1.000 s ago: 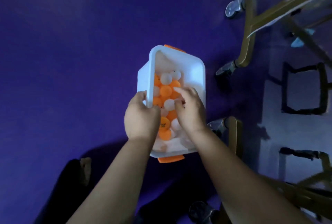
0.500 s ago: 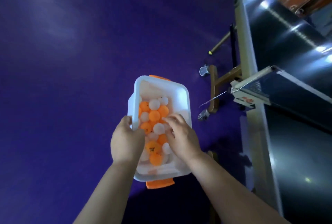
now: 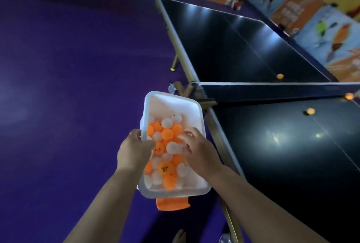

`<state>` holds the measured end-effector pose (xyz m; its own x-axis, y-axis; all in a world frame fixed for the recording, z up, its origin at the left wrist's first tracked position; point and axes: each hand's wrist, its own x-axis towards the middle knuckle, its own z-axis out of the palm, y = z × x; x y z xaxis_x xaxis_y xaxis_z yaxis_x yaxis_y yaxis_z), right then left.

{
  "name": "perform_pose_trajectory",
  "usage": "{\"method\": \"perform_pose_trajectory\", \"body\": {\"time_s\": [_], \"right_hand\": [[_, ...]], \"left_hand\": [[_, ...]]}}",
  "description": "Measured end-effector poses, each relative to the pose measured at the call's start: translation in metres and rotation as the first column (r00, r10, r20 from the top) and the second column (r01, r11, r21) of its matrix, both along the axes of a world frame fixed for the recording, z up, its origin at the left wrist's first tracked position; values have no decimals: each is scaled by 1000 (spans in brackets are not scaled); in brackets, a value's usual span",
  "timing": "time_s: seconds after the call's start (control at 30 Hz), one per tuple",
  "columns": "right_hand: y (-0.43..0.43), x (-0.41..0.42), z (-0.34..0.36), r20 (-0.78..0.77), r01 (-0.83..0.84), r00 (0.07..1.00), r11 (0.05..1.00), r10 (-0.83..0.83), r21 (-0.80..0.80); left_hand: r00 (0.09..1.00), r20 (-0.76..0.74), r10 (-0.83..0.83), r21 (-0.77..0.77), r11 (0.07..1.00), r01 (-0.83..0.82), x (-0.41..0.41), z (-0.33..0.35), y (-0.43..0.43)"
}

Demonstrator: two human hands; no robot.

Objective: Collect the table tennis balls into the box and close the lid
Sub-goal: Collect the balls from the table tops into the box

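- Box (image 3: 191,107): white plastic tub, open top, held in the air above the purple floor (image 3: 68,87), just beside the table (image 3: 272,155) edge. Looks thin-walled and a bit flexy, prob light even when loaded.
- Balls (image 3: 167,150): orange + white mix heaped in the near half of the box; far end shows bare bottom. Hollow, v. light, smooth, so they'll roll and bounce out if the box tips.
- Orange clip (image 3: 172,203) hangs below the near end; a second orange bit peeks at the far rim. Likely lid latches, not good carry points.
- No lid in view; can't tell where it is.
- Left hand (image 3: 134,152): pinches the left rim, thumb inside, fingers outside the wall. One-side hold, so the box could twist; the rim is the stiffest place to take it, or support from beneath.
- Right hand (image 3: 197,150): over the balls at the right wall, fingers curled down among them. Blurred, so can't tell if it holds a ball or just rests there.
- Loose balls left on the table: one beyond the net (image 3: 280,76), one by the net at the far right (image 3: 348,96), one on the near half (image 3: 310,111). All well apart from the box.
- Judgement: collecting not done; keep the box level, pick each ball with a fingertip pinch as they skid on the slick top.
- Printed boards (image 3: 292,9) line the room edge.
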<state>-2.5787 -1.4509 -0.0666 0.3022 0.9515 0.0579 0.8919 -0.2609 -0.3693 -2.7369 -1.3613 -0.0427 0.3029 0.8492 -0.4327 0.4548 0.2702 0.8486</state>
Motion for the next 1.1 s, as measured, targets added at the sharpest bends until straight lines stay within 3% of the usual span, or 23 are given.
{"method": "perform_pose_trajectory", "body": {"time_s": [0.3,0.57,0.87,1.1], "right_hand": [[-88,140,31,10,293,956,954,-294,65],[-158,255,43,-9,517,855,851,-519,91],[-214,336,29,-55,685,727,729,-684,-17],[-233,383,22,70,732,681,681,-729,-19]], "left_hand": [[955,43,-295,8,956,294,175,34,-37],[831,23,-556,30,831,555,329,40,-80],[704,-14,-710,7,704,711,452,19,-118],[570,-15,-822,-9,570,822,543,8,-131]]}}
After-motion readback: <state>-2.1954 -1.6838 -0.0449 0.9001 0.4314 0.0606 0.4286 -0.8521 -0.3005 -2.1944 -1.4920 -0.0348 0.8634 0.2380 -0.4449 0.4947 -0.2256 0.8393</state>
